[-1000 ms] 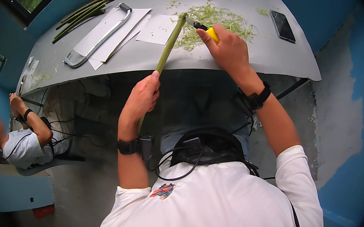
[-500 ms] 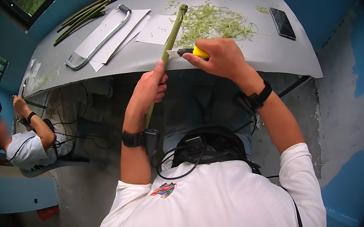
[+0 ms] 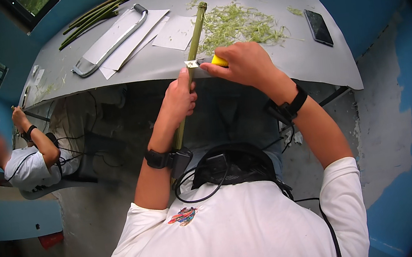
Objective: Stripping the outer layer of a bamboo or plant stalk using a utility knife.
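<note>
Scraping: right hand (image 3: 247,63) clamped on yellow-handled knife (image 3: 206,62), drawn back down the stalk since a second ago.
Stalk: green stalk (image 3: 194,44), frame centre, left hand (image 3: 179,98) gripping it.
Meaning: another peeling stroke, adding shavings (image 3: 239,22).

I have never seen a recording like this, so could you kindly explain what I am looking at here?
The view comes from a fisheye camera worn on a person's head, looking down, so straight edges bend. No machine works here, only two bare hands. The left hand grips a long green stalk whose far end rests on the grey table. The right hand holds a yellow-handled knife against it. On the table lie green shavings, paper sheets, a hacksaw frame, more stalks and a phone. Another person sits at left.
</note>
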A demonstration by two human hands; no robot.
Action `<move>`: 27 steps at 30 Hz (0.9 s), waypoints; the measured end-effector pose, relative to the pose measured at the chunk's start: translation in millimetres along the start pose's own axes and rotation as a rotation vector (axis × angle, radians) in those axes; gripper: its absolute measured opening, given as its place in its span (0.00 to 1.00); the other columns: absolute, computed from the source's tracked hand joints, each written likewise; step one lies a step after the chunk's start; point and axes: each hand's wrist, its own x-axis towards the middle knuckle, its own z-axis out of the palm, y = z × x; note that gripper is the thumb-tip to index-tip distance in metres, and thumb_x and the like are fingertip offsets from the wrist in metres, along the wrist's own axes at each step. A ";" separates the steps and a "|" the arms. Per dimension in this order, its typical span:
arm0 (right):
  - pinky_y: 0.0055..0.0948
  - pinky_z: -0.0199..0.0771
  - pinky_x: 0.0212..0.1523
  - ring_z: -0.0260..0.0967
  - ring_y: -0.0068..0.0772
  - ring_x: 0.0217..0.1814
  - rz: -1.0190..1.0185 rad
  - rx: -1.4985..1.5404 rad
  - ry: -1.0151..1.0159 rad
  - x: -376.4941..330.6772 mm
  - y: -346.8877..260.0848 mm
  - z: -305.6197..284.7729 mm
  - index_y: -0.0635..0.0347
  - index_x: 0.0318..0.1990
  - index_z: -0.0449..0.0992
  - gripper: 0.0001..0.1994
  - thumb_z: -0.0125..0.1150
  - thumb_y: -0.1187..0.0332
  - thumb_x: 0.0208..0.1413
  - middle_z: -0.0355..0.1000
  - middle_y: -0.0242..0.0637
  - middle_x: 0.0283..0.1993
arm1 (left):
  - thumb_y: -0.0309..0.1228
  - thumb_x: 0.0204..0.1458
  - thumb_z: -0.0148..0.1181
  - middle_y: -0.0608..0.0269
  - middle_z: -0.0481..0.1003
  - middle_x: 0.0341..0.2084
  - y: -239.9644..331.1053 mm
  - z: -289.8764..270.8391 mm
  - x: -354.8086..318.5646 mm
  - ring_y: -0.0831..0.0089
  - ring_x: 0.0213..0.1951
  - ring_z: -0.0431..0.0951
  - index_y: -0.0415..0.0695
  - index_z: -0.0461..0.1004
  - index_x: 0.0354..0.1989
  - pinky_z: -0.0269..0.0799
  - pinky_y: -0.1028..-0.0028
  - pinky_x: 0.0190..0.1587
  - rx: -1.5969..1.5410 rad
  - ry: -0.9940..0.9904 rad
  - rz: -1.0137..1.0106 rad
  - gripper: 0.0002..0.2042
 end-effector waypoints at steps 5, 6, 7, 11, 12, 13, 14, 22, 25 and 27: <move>0.51 0.76 0.28 0.79 0.56 0.25 0.068 0.022 0.046 -0.4 0.6 9.6 0.57 0.27 0.78 0.34 0.63 0.33 0.71 0.77 0.46 0.22 | 0.68 0.76 0.43 0.76 0.61 0.22 -7.7 -0.8 1.5 0.84 0.19 0.57 0.51 0.67 0.37 0.55 0.77 0.22 0.087 0.039 0.046 0.31; 0.50 0.76 0.28 0.79 0.56 0.25 0.121 0.008 0.090 0.3 1.2 13.9 0.57 0.27 0.78 0.34 0.63 0.33 0.71 0.76 0.46 0.22 | 0.69 0.76 0.42 0.76 0.61 0.22 -6.8 -0.9 2.3 0.84 0.19 0.58 0.51 0.67 0.38 0.56 0.77 0.22 0.106 0.041 0.059 0.31; 0.50 0.76 0.27 0.79 0.56 0.25 0.174 -0.007 0.134 1.3 0.9 19.1 0.57 0.27 0.78 0.34 0.63 0.32 0.71 0.76 0.46 0.22 | 0.69 0.76 0.42 0.76 0.61 0.22 -5.5 -1.2 2.5 0.84 0.20 0.58 0.51 0.67 0.38 0.56 0.77 0.22 0.116 0.039 0.057 0.31; 0.48 0.80 0.27 0.81 0.52 0.24 0.231 -0.050 0.204 0.6 1.0 24.3 0.57 0.30 0.82 0.33 0.62 0.32 0.72 0.78 0.44 0.21 | 0.69 0.76 0.42 0.75 0.62 0.23 -4.7 -1.6 0.3 0.83 0.20 0.59 0.50 0.67 0.38 0.57 0.77 0.23 0.142 0.035 0.056 0.32; 0.48 0.80 0.27 0.81 0.52 0.24 0.195 -0.030 0.179 -0.6 -1.3 21.6 0.57 0.30 0.82 0.33 0.62 0.33 0.71 0.78 0.44 0.21 | 0.69 0.76 0.42 0.74 0.62 0.23 -5.2 -2.3 -0.7 0.83 0.20 0.60 0.50 0.67 0.38 0.58 0.76 0.23 0.144 0.039 0.058 0.32; 0.48 0.80 0.27 0.81 0.52 0.24 0.159 -0.010 0.154 -3.0 -2.4 17.3 0.56 0.29 0.82 0.33 0.62 0.33 0.71 0.78 0.44 0.21 | 0.69 0.76 0.42 0.74 0.63 0.23 -4.8 -2.8 -1.3 0.83 0.20 0.60 0.49 0.67 0.39 0.58 0.76 0.23 0.149 0.040 0.058 0.32; 0.48 0.80 0.28 0.81 0.52 0.24 0.122 0.010 0.128 -3.7 -4.1 13.7 0.56 0.29 0.81 0.33 0.63 0.33 0.71 0.78 0.44 0.21 | 0.69 0.76 0.42 0.74 0.63 0.23 -3.9 -3.1 -2.0 0.82 0.20 0.60 0.49 0.68 0.39 0.58 0.76 0.24 0.154 0.042 0.059 0.32; 0.51 0.76 0.29 0.78 0.56 0.25 0.051 0.004 0.036 -2.5 -12.6 2.1 0.56 0.25 0.78 0.34 0.63 0.33 0.71 0.75 0.45 0.21 | 0.68 0.77 0.41 0.73 0.63 0.24 3.9 -2.0 -5.8 0.81 0.21 0.60 0.48 0.68 0.41 0.61 0.75 0.25 0.127 -0.007 0.008 0.32; 0.49 0.79 0.29 0.81 0.53 0.26 0.047 -0.019 -0.003 -1.2 -17.1 -1.7 0.57 0.27 0.82 0.34 0.62 0.34 0.70 0.78 0.45 0.22 | 0.67 0.77 0.41 0.72 0.64 0.24 4.5 -1.6 -8.6 0.81 0.21 0.60 0.47 0.68 0.42 0.61 0.75 0.25 0.155 0.022 0.020 0.32; 0.47 0.80 0.29 0.82 0.52 0.27 0.046 -0.035 -0.031 -0.4 -18.1 -2.8 0.57 0.28 0.85 0.33 0.62 0.34 0.70 0.80 0.46 0.23 | 0.68 0.77 0.40 0.72 0.64 0.24 1.4 -3.7 -5.5 0.81 0.21 0.61 0.47 0.68 0.41 0.61 0.75 0.25 0.154 0.011 0.029 0.32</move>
